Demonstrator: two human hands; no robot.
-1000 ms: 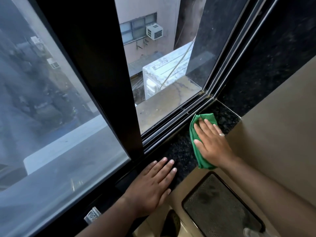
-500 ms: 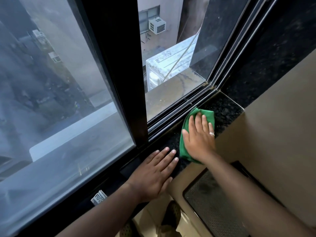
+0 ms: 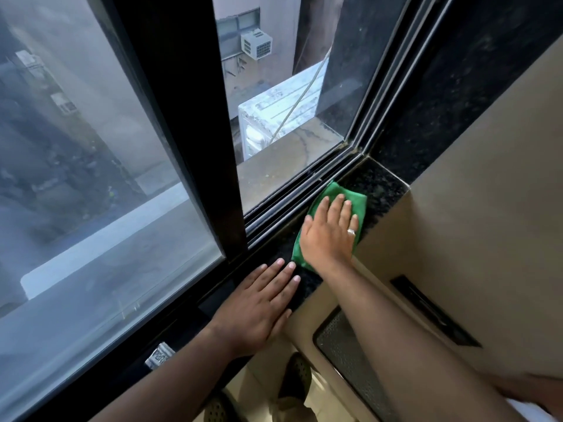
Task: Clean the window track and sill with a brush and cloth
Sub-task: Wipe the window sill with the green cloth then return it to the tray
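The cloth (image 3: 333,196) lay on the sill (image 3: 385,190), toward its right end, just before the track (image 3: 292,202). The right hand (image 3: 330,236) lay flat on the cloth. The left hand (image 3: 259,312) lay flat on the sill to the left of the cloth, apart from it. Behind the left hand stood the sash (image 3: 182,117), with the track running rightward from its foot.

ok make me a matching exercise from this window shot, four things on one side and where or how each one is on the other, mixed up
Things:
1. green cloth
2. left hand
3. ring
4. air conditioner unit

Places or states:
A. lies flat and bare on the dark sill
B. mounted on the building outside
C. on a finger of the right hand
D. pressed under the right hand, beside the window track

Pairs: 1-D, 2-A, 3-C, 4-B
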